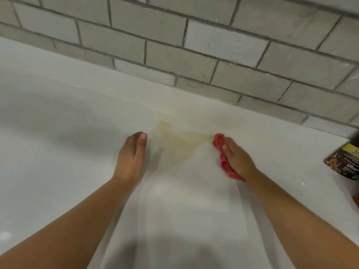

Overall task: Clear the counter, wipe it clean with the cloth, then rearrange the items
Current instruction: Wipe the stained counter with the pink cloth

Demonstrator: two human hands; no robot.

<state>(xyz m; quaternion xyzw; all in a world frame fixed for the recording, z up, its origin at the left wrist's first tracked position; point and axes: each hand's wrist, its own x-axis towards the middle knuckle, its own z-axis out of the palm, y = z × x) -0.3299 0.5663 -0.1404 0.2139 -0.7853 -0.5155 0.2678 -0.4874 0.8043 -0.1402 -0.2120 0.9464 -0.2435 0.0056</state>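
Observation:
A white counter (77, 152) stretches under both my hands. A pale yellowish stain (178, 142) spreads on it between them. My right hand (238, 160) lies flat on a crumpled red cloth (220, 144), pressing it onto the counter at the stain's right edge. The cloth shows beyond my fingertips and along the left side of the palm. My left hand (132, 156) rests on the counter just left of the stain, fingers straight and together, holding nothing.
A grey brick-tile wall (213, 55) runs along the back of the counter. A dark pouch with a yellow label and a nut picture (343, 162) lies at the right edge, partly cut off by the frame.

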